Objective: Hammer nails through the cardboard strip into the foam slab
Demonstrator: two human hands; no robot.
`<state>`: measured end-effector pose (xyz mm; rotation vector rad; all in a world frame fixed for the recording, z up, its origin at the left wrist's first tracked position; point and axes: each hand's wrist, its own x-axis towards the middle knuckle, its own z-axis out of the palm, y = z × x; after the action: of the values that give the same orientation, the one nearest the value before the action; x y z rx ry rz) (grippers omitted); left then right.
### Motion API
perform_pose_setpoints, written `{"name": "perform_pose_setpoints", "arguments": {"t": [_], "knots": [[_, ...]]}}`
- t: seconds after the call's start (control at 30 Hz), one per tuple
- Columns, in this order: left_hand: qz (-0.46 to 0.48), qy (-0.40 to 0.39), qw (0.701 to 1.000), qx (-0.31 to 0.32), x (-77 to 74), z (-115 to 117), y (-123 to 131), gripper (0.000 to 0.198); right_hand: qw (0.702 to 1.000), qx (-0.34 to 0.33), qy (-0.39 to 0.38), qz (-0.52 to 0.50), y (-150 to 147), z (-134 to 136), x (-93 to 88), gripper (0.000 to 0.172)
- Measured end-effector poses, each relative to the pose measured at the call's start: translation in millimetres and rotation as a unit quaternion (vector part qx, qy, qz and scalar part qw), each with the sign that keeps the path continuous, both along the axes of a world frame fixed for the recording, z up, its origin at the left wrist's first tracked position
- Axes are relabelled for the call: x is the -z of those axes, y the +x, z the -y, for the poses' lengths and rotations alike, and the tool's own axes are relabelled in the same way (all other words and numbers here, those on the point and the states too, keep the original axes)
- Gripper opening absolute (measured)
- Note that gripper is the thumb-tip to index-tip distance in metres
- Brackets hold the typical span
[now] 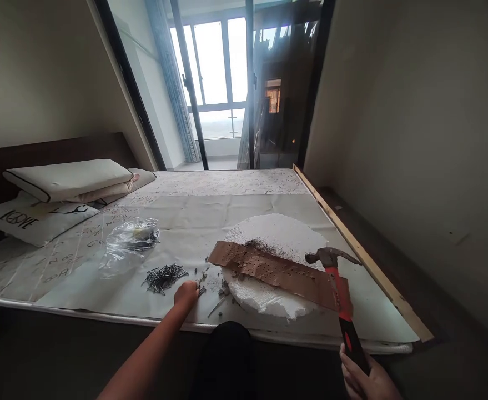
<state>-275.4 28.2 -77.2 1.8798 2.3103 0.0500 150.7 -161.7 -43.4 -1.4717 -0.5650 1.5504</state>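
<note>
My right hand point(366, 372) grips a claw hammer point(341, 297) by its red and black handle. The head is up, over the right end of a brown strip point(268, 266) that looks like cardboard. That strip lies across a rough white foam disc point(277, 228) and is strewn with dark crumbs. My left hand point(186, 291) is low over the sheet, fingers closed, with a few dark nails point(202, 290) at the fingertips; the grip itself is partly hidden. Left of this hand lies a pile of nails point(164, 276).
A clear plastic bag point(131, 239) with something dark and yellow inside lies farther left. Small grey lumps point(224, 289) and a thin pale stick point(216, 305) are beside the disc. A wooden board point(360, 250) edges the bed on the right; pillows point(69, 180) lie far left.
</note>
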Motion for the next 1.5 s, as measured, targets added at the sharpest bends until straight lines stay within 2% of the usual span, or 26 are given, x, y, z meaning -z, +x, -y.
{"name": "perform_pose_setpoints", "arguments": {"t": [0.2,0.37,0.53,0.63,0.73,0.83,0.9,1.03,1.13,1.2,1.3,1.5], "knots": [[0.024,-0.020,0.999,-0.044,-4.4,-5.8,-1.4,0.011,0.999,-0.029,0.037,0.009,1.7,0.0,7.1,0.055],[0.097,-0.014,0.994,-0.057,-12.0,-10.9,-5.6,0.013,0.998,0.007,0.056,0.009,-2.0,0.5,1.4,0.051],[0.176,0.012,0.983,-0.044,-30.2,-11.7,-8.0,0.023,0.997,0.001,0.074,0.007,-0.2,-3.5,-3.6,0.050],[0.291,0.061,0.954,-0.045,-47.4,-11.0,1.6,0.028,0.995,-0.010,0.095,-0.011,2.0,-6.0,-6.3,0.047],[0.411,0.083,0.907,-0.023,-68.1,-8.7,35.4,0.037,0.995,-0.013,0.101,-0.017,1.9,-8.3,-9.4,0.044],[0.449,0.070,0.890,0.047,-85.8,-4.2,94.8,0.035,0.995,-0.014,0.098,-0.022,0.2,-11.4,-9.4,0.042],[0.465,0.064,0.877,0.101,-92.1,-1.4,140.7,0.030,0.995,-0.014,0.091,-0.029,-1.0,-13.8,-7.4,0.042],[0.472,0.073,0.861,0.178,-89.5,-2.7,222.4,0.017,0.996,-0.004,0.072,-0.043,-1.6,-17.8,-4.4,0.044],[0.439,0.094,0.864,0.227,-80.5,-11.4,262.9,0.015,0.996,0.002,0.074,-0.049,0.9,-17.8,-6.8,0.043],[0.403,0.116,0.868,0.265,-74.5,-19.1,278.7,0.016,0.995,-0.004,0.079,-0.053,3.7,-16.3,-9.2,0.042],[0.346,0.151,0.874,0.306,-68.0,-29.7,289.3,0.017,0.994,-0.016,0.089,-0.062,7.7,-13.8,-9.6,0.039],[0.319,0.181,0.874,0.319,-60.8,-39.7,290.4,0.015,0.994,-0.032,0.084,-0.070,9.5,-16.3,-5.7,0.041]]}}
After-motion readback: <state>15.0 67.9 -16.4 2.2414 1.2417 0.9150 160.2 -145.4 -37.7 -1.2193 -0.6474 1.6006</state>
